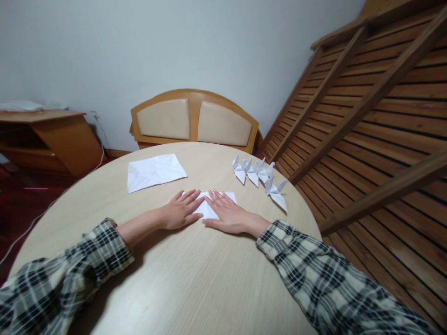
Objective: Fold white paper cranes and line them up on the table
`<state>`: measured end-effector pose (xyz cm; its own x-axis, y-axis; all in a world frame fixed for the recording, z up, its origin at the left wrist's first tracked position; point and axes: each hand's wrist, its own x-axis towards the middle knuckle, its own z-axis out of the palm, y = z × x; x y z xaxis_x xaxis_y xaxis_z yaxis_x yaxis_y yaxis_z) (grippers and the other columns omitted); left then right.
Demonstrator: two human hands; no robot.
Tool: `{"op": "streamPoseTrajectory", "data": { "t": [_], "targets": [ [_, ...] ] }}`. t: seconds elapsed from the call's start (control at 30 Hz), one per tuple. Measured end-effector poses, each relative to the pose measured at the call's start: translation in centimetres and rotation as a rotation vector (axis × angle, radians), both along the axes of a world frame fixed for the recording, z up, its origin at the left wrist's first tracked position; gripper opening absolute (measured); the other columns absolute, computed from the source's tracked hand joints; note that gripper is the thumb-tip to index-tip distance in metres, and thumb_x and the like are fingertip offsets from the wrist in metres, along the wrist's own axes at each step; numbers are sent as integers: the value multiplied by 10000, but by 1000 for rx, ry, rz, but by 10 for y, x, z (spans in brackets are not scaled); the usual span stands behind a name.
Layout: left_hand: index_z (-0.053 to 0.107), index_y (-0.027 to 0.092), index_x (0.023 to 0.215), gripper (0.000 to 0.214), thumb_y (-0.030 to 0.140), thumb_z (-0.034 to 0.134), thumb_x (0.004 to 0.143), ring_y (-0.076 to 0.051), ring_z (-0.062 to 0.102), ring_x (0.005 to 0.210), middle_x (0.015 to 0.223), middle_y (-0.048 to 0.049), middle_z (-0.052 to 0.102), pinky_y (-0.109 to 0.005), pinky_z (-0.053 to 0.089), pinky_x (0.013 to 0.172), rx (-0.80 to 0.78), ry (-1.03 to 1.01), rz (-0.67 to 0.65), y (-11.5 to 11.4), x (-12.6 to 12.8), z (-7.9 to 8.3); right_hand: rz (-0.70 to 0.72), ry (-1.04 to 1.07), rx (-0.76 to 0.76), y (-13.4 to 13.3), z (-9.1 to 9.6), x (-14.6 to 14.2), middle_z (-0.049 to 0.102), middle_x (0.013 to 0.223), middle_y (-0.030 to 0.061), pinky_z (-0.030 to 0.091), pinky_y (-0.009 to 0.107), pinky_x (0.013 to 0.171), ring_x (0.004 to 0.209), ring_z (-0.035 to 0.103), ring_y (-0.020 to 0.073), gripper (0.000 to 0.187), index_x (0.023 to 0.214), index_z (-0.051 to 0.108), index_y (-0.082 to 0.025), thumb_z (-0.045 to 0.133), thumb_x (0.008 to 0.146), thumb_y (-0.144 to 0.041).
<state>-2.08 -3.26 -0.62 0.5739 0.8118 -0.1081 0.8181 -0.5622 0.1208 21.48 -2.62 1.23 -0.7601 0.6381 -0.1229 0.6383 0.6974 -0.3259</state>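
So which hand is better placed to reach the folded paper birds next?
Probably the right hand: the paper birds are on its side of the table, and the left hand is farther off. Both lie on white paper.

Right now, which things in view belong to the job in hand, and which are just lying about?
In the job:
white paper under left hand and right hand
paper at left, probably
folded paper cranes, probably
round table, as work surface

Just about:
padded headboard
wooden desk
slatted wooden frame
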Motion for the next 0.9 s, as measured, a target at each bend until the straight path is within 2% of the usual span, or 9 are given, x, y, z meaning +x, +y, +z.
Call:
{"op": "streamPoseTrajectory", "data": {
  "t": [0.3, 0.57, 0.9],
  "targets": [
    [189, 176, 1587, 737, 625, 194, 1003, -314, 72, 1532, 1647, -165, 77, -534, 67, 1213, -36, 34, 21, -4, 4, 8, -105, -47, -11, -3, 3, 4, -18, 1642, 220, 14, 526, 1231, 1526, -51, 352, 1041, 1588, 121, -75, 311, 873, -807],
    [210, 209, 1583, 728, 642, 199, 998, -305, 91, 1531, 1648, -149, 101, -522, 79, 1216, -8, 21, 11, -1, 0, 2, -159, -60, -15, 0, 4, 16, -52, 1631, 232, 45, 509, 1240, 1522, -77, 346, 1043, 1581, 118, -41, 322, 883, -789],
    [267, 268, 1566, 659, 620, 226, 1010, -289, 128, 1529, 1646, -111, 166, -529, 92, 1217, 70, -23, -32, 10, -14, -3, -240, -89, -3, 8, 2, 30, 0, 1640, 225, 59, 516, 1239, 1524, -50, 354, 1059, 1578, 155, -44, 325, 865, -808]
  ]
}}
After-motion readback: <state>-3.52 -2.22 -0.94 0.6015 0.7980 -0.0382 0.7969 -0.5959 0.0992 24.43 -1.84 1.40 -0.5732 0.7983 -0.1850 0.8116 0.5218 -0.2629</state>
